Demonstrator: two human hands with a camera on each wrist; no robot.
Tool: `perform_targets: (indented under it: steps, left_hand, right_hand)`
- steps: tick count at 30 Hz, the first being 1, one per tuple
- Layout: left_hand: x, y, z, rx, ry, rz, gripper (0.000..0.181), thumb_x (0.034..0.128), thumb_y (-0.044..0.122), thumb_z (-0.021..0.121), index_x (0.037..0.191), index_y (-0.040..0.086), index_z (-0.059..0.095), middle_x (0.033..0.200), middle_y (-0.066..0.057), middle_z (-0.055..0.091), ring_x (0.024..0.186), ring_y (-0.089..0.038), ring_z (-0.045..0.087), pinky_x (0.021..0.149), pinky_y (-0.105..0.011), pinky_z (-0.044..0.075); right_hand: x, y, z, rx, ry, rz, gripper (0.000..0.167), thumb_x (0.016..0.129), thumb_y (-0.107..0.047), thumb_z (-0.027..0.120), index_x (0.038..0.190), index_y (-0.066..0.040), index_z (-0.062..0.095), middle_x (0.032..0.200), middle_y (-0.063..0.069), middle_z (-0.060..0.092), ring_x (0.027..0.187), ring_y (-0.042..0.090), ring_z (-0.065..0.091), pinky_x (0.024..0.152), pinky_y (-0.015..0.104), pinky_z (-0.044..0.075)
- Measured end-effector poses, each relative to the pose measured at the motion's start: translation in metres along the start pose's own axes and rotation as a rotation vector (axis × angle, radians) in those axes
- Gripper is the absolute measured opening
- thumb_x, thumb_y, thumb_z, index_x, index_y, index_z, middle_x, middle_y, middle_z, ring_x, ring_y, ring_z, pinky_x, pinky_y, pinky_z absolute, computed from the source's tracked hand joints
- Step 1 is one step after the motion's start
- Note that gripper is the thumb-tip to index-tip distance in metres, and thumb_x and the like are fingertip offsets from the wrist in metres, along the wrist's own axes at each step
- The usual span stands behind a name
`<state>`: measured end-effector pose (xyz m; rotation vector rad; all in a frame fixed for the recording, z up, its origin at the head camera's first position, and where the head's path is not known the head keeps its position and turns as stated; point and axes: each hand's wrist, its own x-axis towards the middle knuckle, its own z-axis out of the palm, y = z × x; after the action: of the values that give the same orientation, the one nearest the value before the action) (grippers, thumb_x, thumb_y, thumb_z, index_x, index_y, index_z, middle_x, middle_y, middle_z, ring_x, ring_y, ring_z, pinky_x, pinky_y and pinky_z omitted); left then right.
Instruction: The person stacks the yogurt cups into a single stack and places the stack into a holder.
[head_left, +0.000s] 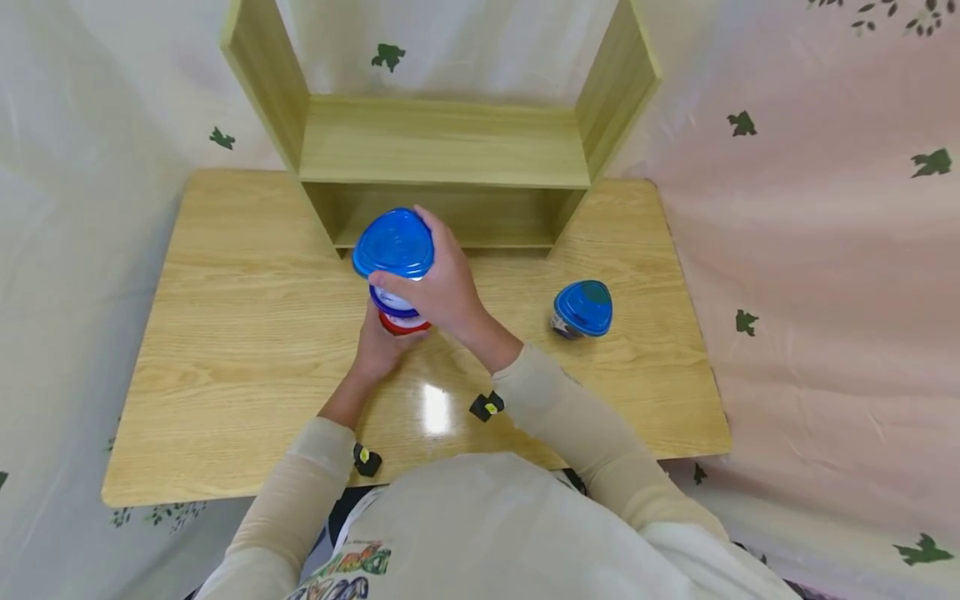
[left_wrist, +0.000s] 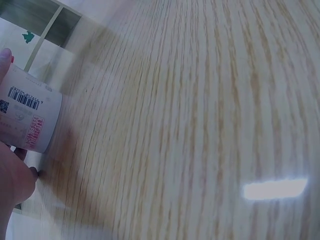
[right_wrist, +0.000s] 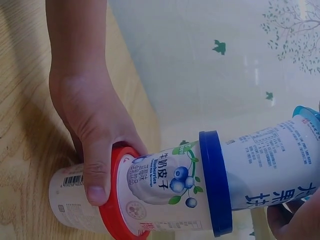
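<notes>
Three tubs stand in a stack near the shelf. At the bottom is a white tub with a red lid (right_wrist: pixel 114 200) and a barcode on its side, held at the lid by my left hand (head_left: pixel 378 346). Above it sits a blueberry-print tub (right_wrist: pixel 170 185) with a dark blue lid (right_wrist: pixel 215 185). The top tub (right_wrist: pixel 267 165) has a brighter blue, rounded-triangular lid (head_left: pixel 395 242); my right hand (head_left: pixel 447 283) grips it. It leans slightly against the line of the tub below. In the left wrist view, the bottom tub (left_wrist: pixel 27 112) and part of my left hand show.
To the right on the wooden table (head_left: pixel 225 358) stands another blue-lidded tub (head_left: pixel 583 308). A two-level wooden shelf (head_left: pixel 442 142) rises at the back. Small black devices (head_left: pixel 487 407) appear beside the forearms.
</notes>
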<state>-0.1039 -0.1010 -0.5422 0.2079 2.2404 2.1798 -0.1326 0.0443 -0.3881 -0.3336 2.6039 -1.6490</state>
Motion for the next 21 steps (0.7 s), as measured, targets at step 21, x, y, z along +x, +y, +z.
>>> perform_targets:
  steps: [21]
  left_hand:
    - [0.001,-0.002,0.000,0.026,0.004,0.042,0.100,0.0743,-0.002,0.087,0.153,0.018,0.029,0.148,-0.009,0.046,0.136,-0.026,0.044,0.115,-0.048,0.033]
  right_hand:
    - [-0.022,0.072,-0.036,0.282,0.176,-0.322,0.109,0.080,-0.055,0.077,0.155,0.005,0.026,0.160,0.018,0.026,0.148,0.031,0.025,0.119,0.048,0.026]
